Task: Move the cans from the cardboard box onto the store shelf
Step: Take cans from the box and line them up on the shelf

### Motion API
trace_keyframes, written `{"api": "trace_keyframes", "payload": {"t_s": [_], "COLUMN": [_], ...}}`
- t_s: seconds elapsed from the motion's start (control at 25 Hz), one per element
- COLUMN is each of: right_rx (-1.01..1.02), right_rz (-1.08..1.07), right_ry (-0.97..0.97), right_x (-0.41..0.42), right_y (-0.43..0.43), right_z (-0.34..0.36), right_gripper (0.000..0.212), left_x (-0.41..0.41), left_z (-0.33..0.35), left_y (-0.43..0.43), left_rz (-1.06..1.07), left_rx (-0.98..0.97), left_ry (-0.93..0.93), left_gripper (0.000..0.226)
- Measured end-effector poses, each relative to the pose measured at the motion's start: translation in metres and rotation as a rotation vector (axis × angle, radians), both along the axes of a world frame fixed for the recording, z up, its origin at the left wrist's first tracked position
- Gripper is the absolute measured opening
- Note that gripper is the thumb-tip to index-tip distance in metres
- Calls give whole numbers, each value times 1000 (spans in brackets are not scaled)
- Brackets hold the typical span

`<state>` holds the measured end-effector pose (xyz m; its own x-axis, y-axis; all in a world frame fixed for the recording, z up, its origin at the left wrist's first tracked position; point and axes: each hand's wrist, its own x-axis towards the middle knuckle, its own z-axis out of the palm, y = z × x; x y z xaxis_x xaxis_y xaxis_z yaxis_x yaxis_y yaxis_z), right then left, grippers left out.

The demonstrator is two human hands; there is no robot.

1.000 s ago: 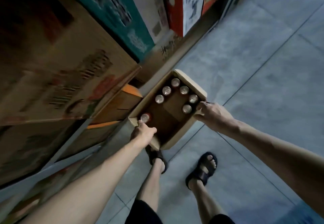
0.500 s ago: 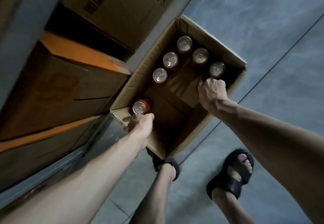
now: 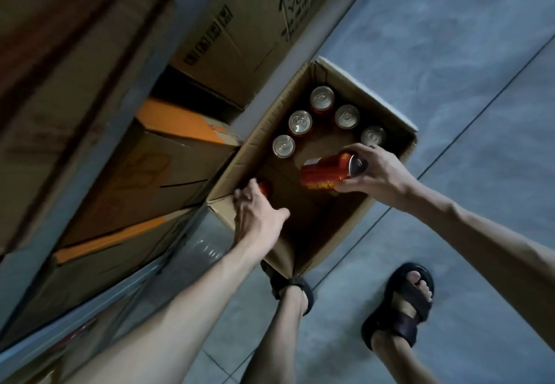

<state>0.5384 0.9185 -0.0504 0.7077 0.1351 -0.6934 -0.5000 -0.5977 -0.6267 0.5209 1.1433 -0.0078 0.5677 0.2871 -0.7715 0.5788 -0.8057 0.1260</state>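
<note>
Cans (image 3: 300, 122) in the box (image 3: 375, 101), one in hand

Right grip (image 3: 371, 170) was clamped on a red can (image 3: 326, 173), tipped sideways over the box. Left grip (image 3: 258, 212) lay over a corner can (image 3: 265, 187) near-left, couldn't tell if it had closed. Five more stood upright at the far end.

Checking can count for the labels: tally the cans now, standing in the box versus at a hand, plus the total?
Standing cans untouched in the box: 5
Tilted can in the right hand: 1
Half-hidden can by the left hand: 1
Total: 7
</note>
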Motion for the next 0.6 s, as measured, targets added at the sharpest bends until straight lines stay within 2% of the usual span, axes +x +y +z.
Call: {"api": "trace_keyframes", "payload": {"t_s": [0.12,0.2,0.36,0.52,0.6], "right_rx": [351,458,500,477,433], "right_rz": [-151,-148,-113,-62,-58], "right_ry": [105,142,96,77,53], "right_x": [7,17,36,48,49], "right_y": [-12,-17,-28,-32,-28], "right_z": [82,139,257,366,426], "right_gripper": [71,61,74,64,66], "left_x": [20,35,62,70,67], "left_z": [60,104,221,335,396], "left_y": [-18,-28,-40,-44,-44], "left_rz": [-291,-417,-513,-459,-396], "left_rx": [-285,-399,-455,-463,-470], "left_ry": [-219,-266,-281,-266,-275], "left_gripper": [95,92,80,74,71]}}
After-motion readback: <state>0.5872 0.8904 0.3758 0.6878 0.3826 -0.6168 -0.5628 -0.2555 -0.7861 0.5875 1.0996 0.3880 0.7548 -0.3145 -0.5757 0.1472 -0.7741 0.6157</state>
